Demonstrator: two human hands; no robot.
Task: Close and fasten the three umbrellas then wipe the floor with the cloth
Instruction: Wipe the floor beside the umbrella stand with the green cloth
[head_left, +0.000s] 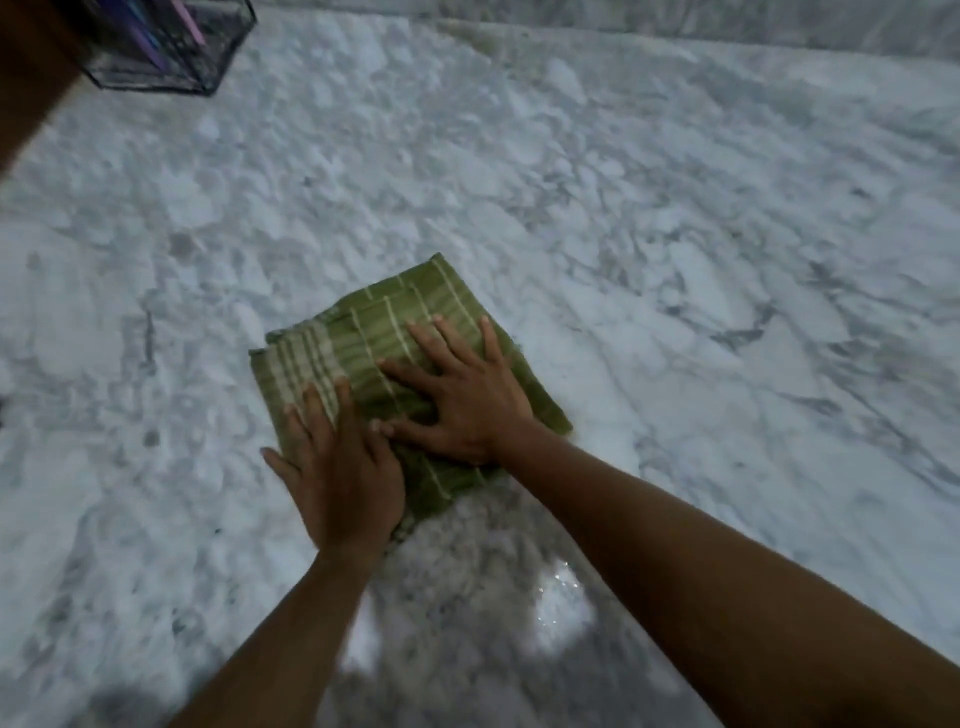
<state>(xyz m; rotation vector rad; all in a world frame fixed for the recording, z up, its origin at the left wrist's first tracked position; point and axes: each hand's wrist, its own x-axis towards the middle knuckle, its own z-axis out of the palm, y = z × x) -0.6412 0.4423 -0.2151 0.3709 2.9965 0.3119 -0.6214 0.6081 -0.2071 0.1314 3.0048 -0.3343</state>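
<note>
A folded green cloth (395, 322) with pale stripes lies flat on the white and grey marble floor (675, 234) in the middle of the view. My left hand (340, 467) presses on its near left corner with straight fingers. My right hand (462, 395) lies flat on the cloth's middle, fingers spread. The two hands touch at the thumb. A wet, shiny patch (561, 608) shows on the floor just behind the cloth, between my forearms. No umbrella is plainly visible on the floor.
A clear container (208, 57) with dark, purple and pink rod-like things inside stands at the top left corner. A brown wooden surface (31, 88) runs along the left edge. A raised marble edge (675, 26) borders the far side.
</note>
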